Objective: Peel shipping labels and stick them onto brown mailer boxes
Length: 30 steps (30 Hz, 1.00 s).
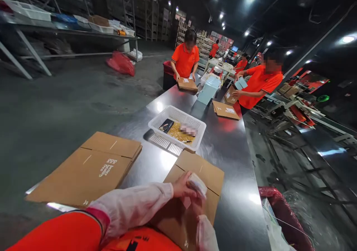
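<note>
Both my hands meet over a flat brown cardboard box blank (195, 176) lying on the steel table (234, 150) in front of me. My left hand (182, 187) is closed, its fingers pinching a small white packet (197, 184). My right hand (198, 203) comes up from below and grips the same packet from underneath. Pink sleeves cover both my forearms.
A stack of flat cardboard blanks (89, 169) lies to my left. A white plastic basket (177, 127) with small items stands ahead. Farther along the table, two people in orange shirts (184, 59) (258, 85) handle cartons. A red-lined bin (281, 217) stands at the right.
</note>
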### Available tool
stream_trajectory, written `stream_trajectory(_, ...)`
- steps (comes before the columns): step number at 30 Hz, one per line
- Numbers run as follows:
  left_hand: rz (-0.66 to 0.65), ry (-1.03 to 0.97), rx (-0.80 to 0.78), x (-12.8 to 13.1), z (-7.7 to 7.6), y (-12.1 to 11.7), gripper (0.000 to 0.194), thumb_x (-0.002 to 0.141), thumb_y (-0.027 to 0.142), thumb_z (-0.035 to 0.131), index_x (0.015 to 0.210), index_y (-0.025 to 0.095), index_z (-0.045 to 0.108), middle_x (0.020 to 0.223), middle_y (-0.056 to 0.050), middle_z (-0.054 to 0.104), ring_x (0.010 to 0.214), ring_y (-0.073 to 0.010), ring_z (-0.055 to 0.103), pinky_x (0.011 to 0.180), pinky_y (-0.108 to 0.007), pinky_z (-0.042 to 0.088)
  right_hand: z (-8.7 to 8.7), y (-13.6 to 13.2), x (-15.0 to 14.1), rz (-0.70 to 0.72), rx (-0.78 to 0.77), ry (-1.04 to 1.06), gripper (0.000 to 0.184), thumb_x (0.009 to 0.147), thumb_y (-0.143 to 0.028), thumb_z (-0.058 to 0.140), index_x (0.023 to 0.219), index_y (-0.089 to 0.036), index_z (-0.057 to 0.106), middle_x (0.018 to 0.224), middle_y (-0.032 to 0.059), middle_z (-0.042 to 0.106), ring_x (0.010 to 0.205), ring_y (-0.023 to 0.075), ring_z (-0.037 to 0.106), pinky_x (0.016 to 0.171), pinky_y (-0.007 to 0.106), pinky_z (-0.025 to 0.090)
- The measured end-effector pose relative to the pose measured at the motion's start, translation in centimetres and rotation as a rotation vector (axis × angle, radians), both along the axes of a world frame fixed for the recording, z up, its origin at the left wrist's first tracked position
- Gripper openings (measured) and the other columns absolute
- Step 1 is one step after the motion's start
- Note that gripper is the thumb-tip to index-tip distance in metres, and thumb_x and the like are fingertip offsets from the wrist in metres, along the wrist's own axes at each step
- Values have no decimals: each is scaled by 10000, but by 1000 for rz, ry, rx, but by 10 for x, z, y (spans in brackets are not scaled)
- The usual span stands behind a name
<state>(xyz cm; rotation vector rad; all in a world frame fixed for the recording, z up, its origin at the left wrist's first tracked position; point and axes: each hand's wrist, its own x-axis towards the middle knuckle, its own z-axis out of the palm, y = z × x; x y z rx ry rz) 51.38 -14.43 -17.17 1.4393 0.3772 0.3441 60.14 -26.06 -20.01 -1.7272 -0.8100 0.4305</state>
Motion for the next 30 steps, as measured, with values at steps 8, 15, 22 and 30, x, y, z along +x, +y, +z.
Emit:
stream_trajectory(8, -134, 54, -35, -23, 32, 26, 946, 529, 224, 838, 1374, 182, 415, 1183, -84, 579, 954, -180, 595, 841, -309, 489, 64, -8, -30, 245, 17, 668, 585, 574, -453, 808, 1077, -190, 664, 1130, 109, 695, 1049, 293, 646, 936, 468, 497)
stream_trajectory(15, -182, 205, 397, -55, 48, 27, 439, 720, 231, 706, 1150, 146, 679, 1079, -83, 688, 979, -221, 598, 893, -321, 452, 57, -26, -75, 217, -26, 991, 618, 629, -534, 789, 1110, -175, 640, 985, 89, 727, 878, 252, 691, 818, 395, 538)
stream_trajectory(22, -255, 289, 419, -66, 47, 33, 208, 712, 266, 713, 880, 155, 763, 798, -34, 718, 767, -178, 618, 727, -250, 452, 59, -29, -91, 278, -117, 1027, 557, 593, -459, 835, 1018, -142, 663, 905, 86, 726, 763, 217, 682, 733, 341, 530)
stream_trajectory(30, -195, 270, -109, -89, 33, 27, 782, 672, 549, 746, 1320, 180, 512, 1161, -106, 653, 917, -204, 650, 780, -312, 521, 59, -9, -90, 199, 18, 1022, 616, 655, -559, 762, 1116, -167, 645, 980, 106, 728, 885, 272, 690, 789, 406, 546)
